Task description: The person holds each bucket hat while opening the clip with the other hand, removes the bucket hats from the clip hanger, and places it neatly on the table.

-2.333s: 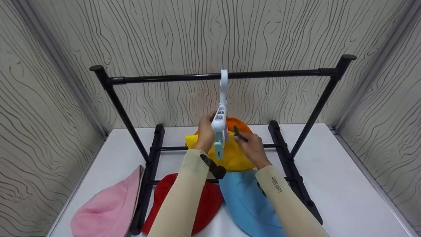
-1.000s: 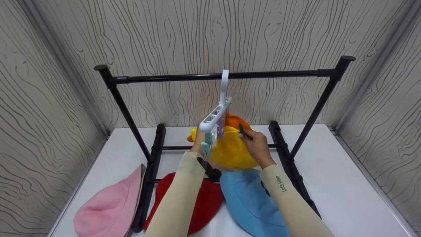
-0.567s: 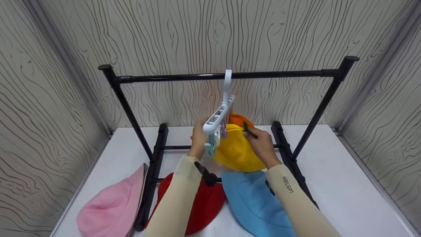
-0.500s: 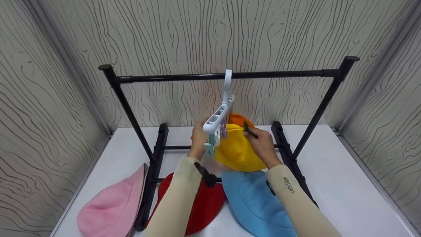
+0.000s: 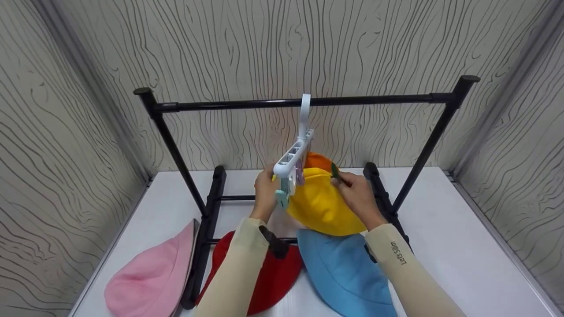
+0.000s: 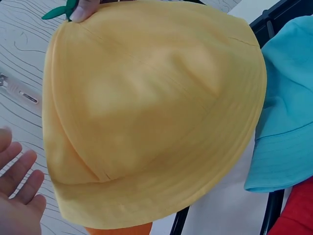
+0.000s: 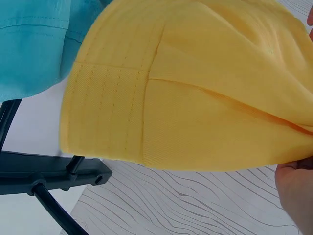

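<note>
My right hand [image 5: 359, 196] pinches a yellow bucket hat [image 5: 324, 209] at the top of its crown, beside a green leaf tab [image 5: 335, 170]. The hat hangs with its brim downward. My left hand [image 5: 265, 193] is left of a white clip hanger [image 5: 293, 156], partly behind it. In the left wrist view, the fingers of the left hand [image 6: 19, 191] are spread beside the yellow hat, holding nothing visible. From the hanger hang a mint clip [image 5: 282, 199] and a purple clip [image 5: 300, 172]. An orange hat [image 5: 318, 161] shows behind the yellow one.
A black rack's top bar [image 5: 374, 101] carries the hanger. Near the front lie a pink hat [image 5: 147, 277], a red hat [image 5: 280, 277] and a blue hat [image 5: 348, 268]. They rest on a white table [image 5: 462, 246], with patterned walls around it.
The hanger has swung so its near end points left. My right hand has drawn the yellow hat right and slightly down, away from the hanger; the left hand has shifted slightly left.
</note>
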Demonstrator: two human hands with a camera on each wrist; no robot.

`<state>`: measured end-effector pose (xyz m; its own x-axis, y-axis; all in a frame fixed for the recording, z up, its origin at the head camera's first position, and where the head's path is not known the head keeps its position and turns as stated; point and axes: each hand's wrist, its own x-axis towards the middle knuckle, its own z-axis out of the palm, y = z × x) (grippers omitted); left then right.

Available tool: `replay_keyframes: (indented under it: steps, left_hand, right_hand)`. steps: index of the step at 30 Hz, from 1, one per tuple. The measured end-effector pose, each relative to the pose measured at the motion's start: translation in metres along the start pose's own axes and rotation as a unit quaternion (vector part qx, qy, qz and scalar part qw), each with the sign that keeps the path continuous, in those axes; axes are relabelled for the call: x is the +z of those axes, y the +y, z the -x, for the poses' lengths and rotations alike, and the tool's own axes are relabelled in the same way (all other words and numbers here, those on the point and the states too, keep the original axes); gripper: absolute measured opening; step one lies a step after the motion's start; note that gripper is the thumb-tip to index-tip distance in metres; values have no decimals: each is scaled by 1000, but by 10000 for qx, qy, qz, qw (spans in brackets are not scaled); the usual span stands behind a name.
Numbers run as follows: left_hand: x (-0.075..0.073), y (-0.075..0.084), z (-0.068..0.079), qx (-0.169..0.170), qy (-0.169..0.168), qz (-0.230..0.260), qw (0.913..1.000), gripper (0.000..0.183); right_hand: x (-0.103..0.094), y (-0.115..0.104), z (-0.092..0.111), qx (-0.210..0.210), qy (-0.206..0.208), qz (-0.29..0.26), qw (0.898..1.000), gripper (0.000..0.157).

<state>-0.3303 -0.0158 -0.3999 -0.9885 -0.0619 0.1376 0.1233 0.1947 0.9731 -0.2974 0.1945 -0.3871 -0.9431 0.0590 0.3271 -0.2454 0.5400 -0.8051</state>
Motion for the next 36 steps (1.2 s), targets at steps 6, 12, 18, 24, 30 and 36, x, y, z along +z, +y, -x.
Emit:
replay_keyframes:
  steps: [6, 12, 18, 24, 30, 36]
  left_hand:
    - [0, 0, 11, 172, -180, 302, 9992, 50]
    - [1, -7, 15, 267, -21, 168, 9995, 37]
    - [5, -17, 18, 5, 79, -137, 9999, 28]
    - [6, -26, 26, -113, 58, -130, 9998, 28]
    - [4, -31, 36, -57, -41, -192, 9998, 32]
    - [1, -34, 46, 29, -138, -179, 9997, 37]
  right_hand:
    - [-8, 2, 6, 99, -90, 80, 9999, 25]
    - [-19, 5, 11, 254, -229, -24, 9994, 26]
    - [-31, 11, 19, 435, -416, -122, 9981, 29]
    - [-44, 12, 28, 656, -591, -133, 9960, 36]
    - [-57, 10, 36, 898, -685, -104, 9935, 48]
    - [-68, 10, 40, 1124, -677, -178, 9912, 54]
